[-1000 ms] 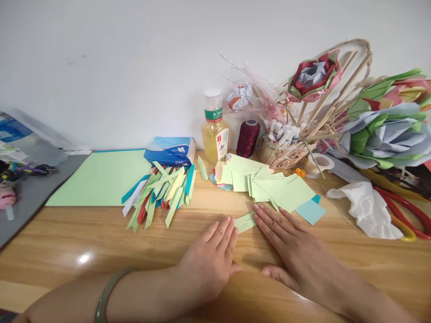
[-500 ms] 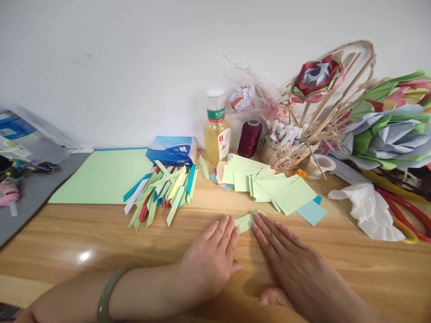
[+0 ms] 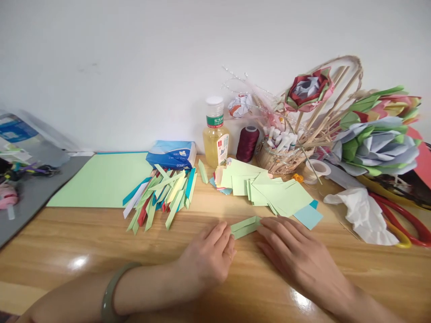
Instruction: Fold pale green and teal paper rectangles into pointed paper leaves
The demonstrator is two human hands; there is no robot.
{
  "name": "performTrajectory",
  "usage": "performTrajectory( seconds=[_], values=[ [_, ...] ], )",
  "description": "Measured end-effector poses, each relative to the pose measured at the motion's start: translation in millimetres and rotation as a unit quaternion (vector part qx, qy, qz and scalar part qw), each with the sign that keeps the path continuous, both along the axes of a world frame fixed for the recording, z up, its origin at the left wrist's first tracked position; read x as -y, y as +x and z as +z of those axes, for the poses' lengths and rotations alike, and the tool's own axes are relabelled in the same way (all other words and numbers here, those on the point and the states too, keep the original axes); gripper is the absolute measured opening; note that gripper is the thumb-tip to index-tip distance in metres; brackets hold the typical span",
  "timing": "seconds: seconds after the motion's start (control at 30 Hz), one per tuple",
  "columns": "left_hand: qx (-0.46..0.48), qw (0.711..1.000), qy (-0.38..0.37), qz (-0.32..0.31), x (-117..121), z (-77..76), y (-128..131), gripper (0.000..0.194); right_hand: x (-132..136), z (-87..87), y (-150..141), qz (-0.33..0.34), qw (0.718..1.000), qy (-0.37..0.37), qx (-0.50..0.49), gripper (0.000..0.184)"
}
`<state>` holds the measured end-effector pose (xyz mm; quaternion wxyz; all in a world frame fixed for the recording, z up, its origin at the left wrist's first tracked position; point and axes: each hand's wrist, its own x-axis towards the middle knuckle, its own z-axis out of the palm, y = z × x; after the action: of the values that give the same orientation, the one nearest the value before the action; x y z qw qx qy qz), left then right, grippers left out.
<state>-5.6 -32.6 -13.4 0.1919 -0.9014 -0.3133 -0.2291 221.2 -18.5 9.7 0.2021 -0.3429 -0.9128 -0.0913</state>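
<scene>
A folded light-green paper strip (image 3: 245, 227) lies at a slant on the wooden table between my hands, with a lengthwise crease showing. My left hand (image 3: 211, 251) has its bent fingers closed at the strip's left end; its thumb is mostly hidden. At the other end, the curled fingers of my right hand (image 3: 296, 249) hold the strip's right tip, and that thumb is out of sight. Beyond the strip lies a loose pile of green paper rectangles (image 3: 281, 193). To the left is a heap of folded paper strips (image 3: 161, 193) in green, blue, red and white.
Behind stand a blue tissue pack (image 3: 171, 154), a drink bottle (image 3: 215, 134) and a maroon thread spool (image 3: 248, 144). A basket (image 3: 279, 161) holds pens and sticks. Paper flowers (image 3: 380, 143), crumpled tissue (image 3: 367, 213) and red-handled scissors (image 3: 400, 211) are at right; a green sheet (image 3: 97, 179) lies left.
Both hands have shifted from lying flat on the strip to curled fingers at its ends. They are slightly farther apart, and more of the strip shows. The camera view has tilted slightly.
</scene>
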Motion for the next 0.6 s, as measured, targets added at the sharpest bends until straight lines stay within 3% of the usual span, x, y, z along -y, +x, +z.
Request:
performTrajectory(
  seconds=[0.13, 0.27, 0.5, 0.6],
  values=[
    [0.018, 0.998, -0.042, -0.045, -9.5, 8.3, 1.3, 0.019, -7.0, -4.4, -4.9, 0.082, 0.994, -0.068, -0.001, 0.027],
    [0.009, 0.995, -0.085, -0.047, -14.5, 12.3, 3.0, 0.020, -6.7, -6.1, -5.6, 0.076, 0.989, -0.124, -0.020, 0.023],
    [0.040, 0.992, -0.115, -0.034, -15.4, 10.8, 4.7, 0.024, -4.8, -3.6, -5.9, 0.083, 0.989, -0.122, -0.032, 0.026],
    [0.078, 0.982, -0.167, -0.036, -17.8, 12.4, 4.2, 0.022, -6.3, -2.2, -6.1, 0.081, 0.986, -0.137, -0.044, 0.028]
  ],
)
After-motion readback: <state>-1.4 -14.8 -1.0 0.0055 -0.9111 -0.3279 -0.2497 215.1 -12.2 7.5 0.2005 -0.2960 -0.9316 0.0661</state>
